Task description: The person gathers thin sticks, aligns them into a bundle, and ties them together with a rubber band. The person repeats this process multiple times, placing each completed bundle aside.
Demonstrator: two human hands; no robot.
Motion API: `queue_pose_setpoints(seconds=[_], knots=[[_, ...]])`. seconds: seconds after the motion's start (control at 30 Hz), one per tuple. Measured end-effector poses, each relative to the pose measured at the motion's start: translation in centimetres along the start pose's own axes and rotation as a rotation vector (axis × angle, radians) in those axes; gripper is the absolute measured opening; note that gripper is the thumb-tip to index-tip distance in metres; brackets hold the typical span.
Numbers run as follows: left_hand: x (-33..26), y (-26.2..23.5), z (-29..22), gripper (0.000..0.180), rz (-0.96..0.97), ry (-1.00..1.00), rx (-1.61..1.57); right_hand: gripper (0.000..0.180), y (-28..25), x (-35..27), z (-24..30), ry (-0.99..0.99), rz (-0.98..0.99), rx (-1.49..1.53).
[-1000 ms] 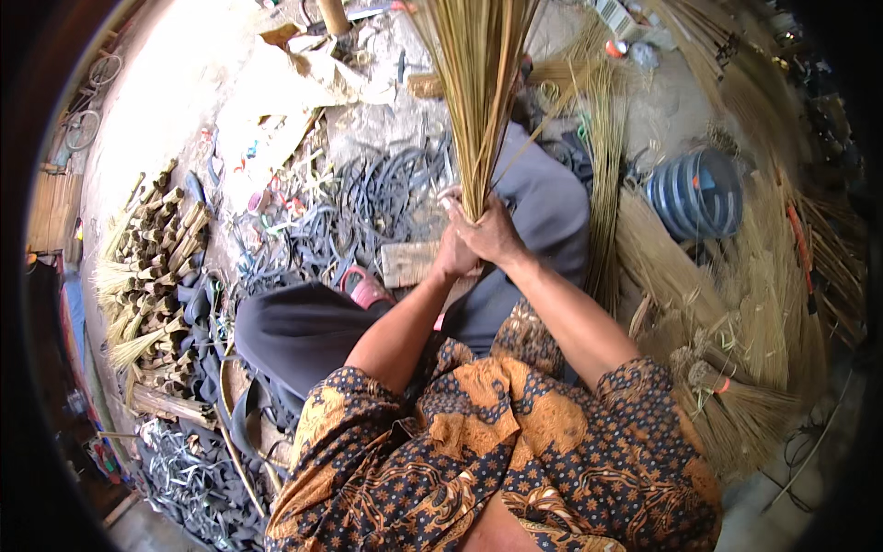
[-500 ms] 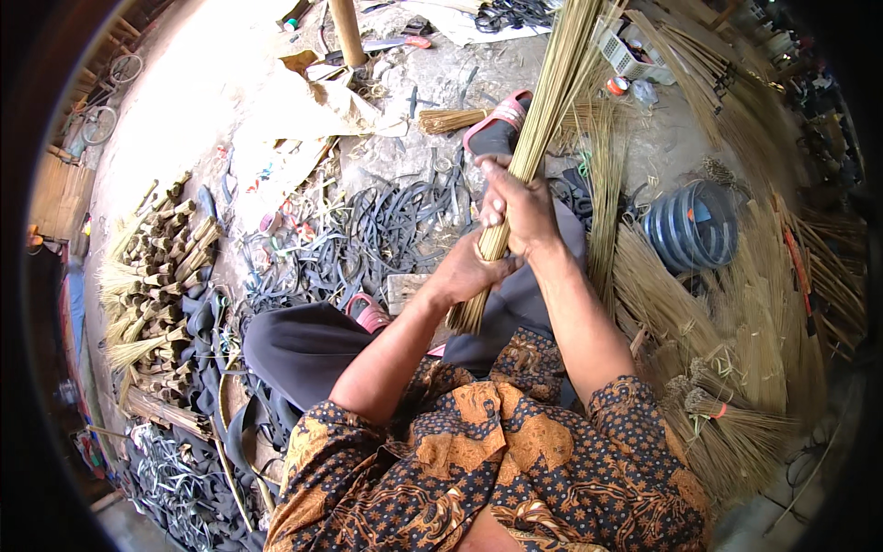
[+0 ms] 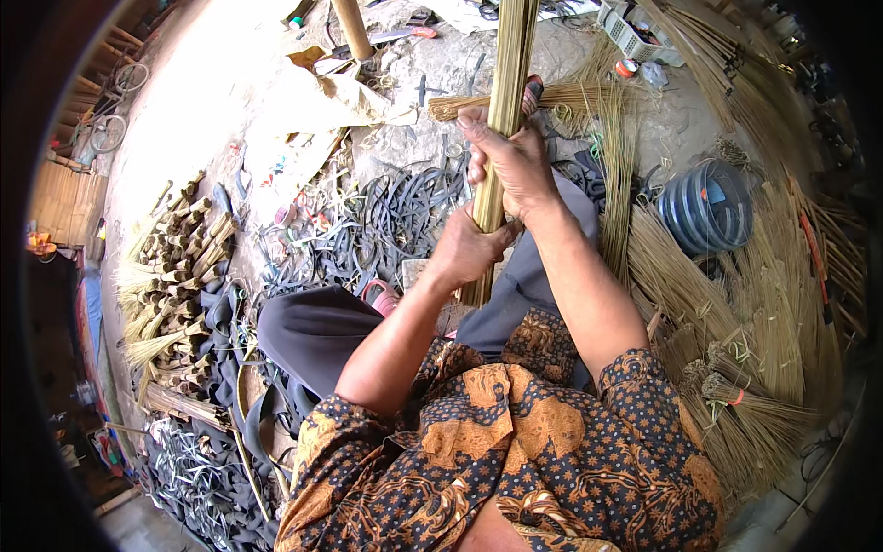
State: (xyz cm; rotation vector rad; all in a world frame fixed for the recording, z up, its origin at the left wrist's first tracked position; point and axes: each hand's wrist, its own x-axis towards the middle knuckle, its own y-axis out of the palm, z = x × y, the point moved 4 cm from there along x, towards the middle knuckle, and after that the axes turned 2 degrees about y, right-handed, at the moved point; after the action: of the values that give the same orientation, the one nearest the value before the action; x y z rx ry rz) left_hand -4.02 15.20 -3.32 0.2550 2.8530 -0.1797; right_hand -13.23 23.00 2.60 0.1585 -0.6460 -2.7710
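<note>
A long bundle of thin tan broom sticks (image 3: 511, 78) stands nearly upright in front of me, its upper end running out of the picture. My left hand (image 3: 467, 247) is wrapped round it low down, just above its blunt lower end. Higher up, my right hand (image 3: 517, 166) is closed round the same bundle, thumb lying along the left side. The lower end hangs over my lap between my bent legs. Behind the bundle, another tied stick bundle (image 3: 452, 108) lies across the floor.
Dark rubber strips (image 3: 395, 216) litter the floor ahead. Finished small bundles (image 3: 179, 276) are piled at the left. On the right are a clear blue plastic container (image 3: 706, 207) and heaps of loose sticks (image 3: 773, 304). A white basket (image 3: 636, 37) and a wooden post (image 3: 351, 28) stand farther off.
The bundle has swung from leaning right to nearly upright, with both hands still round it. My right hand has shifted slightly up and left; the whole view has shifted a little.
</note>
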Motion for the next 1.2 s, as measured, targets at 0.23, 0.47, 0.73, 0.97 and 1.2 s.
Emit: queue_pose_setpoints(seconds=[0.23,0.47,0.73,0.97,1.2], knots=[[-0.1,-0.4,-0.9,0.022,-0.105,0.081,-0.106,0.025,0.8,0.6,-0.1,-0.045,-0.007,-0.105],[1.7,-5.3,-3.2,0.015,-0.264,0.202,-0.519,0.087,0.5,-1.1,0.8,-0.3,-0.003,-0.27],[3.0,-9.0,-5.9,0.019,-0.426,0.205,-0.992,0.091,0.1,-5.0,-3.2,-0.2,-0.442,0.095],[3.4,-7.1,-4.3,0.016,-0.432,0.215,-1.094,0.082,1.1,-4.5,-4.9,-0.285,-0.375,0.109],[1.7,-9.5,-3.8,0.015,-0.288,0.135,-0.762,0.088,-0.8,-3.8,-6.6,0.11,-0.129,0.042]])
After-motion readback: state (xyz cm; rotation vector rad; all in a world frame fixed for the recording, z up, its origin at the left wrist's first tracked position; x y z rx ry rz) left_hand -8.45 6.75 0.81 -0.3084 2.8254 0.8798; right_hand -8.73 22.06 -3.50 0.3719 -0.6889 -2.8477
